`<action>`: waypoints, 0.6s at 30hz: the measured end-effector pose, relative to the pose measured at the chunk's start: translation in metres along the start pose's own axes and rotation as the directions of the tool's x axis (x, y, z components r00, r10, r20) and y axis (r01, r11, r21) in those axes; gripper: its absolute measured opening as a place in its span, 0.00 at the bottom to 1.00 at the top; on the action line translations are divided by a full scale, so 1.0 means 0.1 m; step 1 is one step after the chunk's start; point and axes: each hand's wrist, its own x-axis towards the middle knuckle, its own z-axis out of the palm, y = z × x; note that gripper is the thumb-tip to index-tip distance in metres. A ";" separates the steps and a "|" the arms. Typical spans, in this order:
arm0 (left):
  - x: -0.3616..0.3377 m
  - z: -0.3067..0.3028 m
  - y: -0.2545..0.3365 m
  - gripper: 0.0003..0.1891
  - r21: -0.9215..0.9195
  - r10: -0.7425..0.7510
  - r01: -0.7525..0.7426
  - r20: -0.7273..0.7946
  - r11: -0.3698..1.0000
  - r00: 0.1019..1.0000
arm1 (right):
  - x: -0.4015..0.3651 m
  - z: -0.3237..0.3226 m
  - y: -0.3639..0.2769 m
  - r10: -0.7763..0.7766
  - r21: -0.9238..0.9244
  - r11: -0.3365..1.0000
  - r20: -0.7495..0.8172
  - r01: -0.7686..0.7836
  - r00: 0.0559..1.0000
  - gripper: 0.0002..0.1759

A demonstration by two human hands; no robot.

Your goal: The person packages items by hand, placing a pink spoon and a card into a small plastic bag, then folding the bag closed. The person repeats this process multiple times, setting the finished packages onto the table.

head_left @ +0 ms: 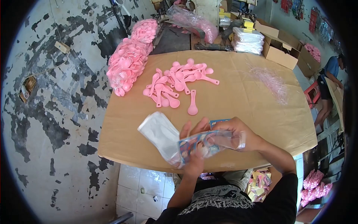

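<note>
The packet (189, 148) is over the table's (257, 112) near edge — left hand (194, 161) pinching its printed part, right hand (241, 133) holding its clear end. Steady, even tension should keep it flat — bags (158, 128) beside it, spoons (179, 75) beyond.

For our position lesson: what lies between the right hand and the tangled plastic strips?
The head view shows only bare brown tabletop between the right hand and plastic strips.

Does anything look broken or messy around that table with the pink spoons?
Yes, the left wall looks damaged: its paint seems patchy and peeled, with big dark spots. Thin strips lie messily tangled on the table, toward the right.
</note>
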 end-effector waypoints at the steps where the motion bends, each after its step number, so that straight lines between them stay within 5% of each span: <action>1: -0.03 -0.04 -0.04 0.21 0.098 -0.031 0.022 0.090 0.995 0.995 | 0.02 -0.04 0.06 -0.070 0.027 0.997 0.030 0.069 0.997 0.09; 3: -0.03 -0.08 -0.32 0.19 0.157 0.259 -0.287 0.181 0.945 0.949 | 0.11 -0.16 0.08 -0.138 -0.039 0.988 0.196 0.148 0.971 0.08; 5: 0.02 -0.15 -0.34 0.19 0.014 0.272 -0.276 0.130 0.961 0.954 | 0.28 -0.41 -0.04 -0.080 -0.222 0.955 0.449 0.198 0.890 0.09; 7: 0.07 -0.20 -0.29 0.22 -0.057 0.280 -0.279 0.018 0.959 0.960 | 0.60 -0.67 0.20 -0.291 -0.243 0.893 0.332 0.380 0.897 0.11; 9: 0.10 -0.19 -0.22 0.26 -0.019 0.263 -0.264 -0.057 0.964 0.963 | 0.96 -0.93 0.38 -0.150 -0.534 0.842 -0.085 0.082 0.985 0.12; 10: 0.12 -0.18 -0.20 0.28 -0.003 0.257 -0.259 -0.097 0.966 0.961 | 1.20 -1.13 0.60 -0.372 -0.748 0.657 -0.215 0.092 0.903 0.13; 11: 0.15 -0.17 -0.18 0.28 0.038 0.275 -0.273 -0.083 0.961 0.958 | 1.36 -1.27 0.86 -0.592 -0.903 0.428 -0.261 0.024 0.763 0.14; 14: 0.20 -0.18 -0.16 0.26 0.040 0.292 -0.290 -0.054 0.956 0.955 | 1.47 -1.30 1.24 -0.537 -0.960 0.266 -0.225 -0.090 0.813 0.15; 17: 0.23 -0.22 -0.09 0.26 0.111 0.308 -0.298 -0.088 0.948 0.947 | 1.34 -1.28 1.10 -0.376 -0.937 0.334 -0.229 -0.099 0.898 0.13; 18: 0.24 -0.24 -0.06 0.26 0.103 0.313 -0.301 -0.122 0.948 0.942 | 1.21 -1.26 0.94 -0.316 -0.877 0.476 -0.241 -0.067 0.918 0.12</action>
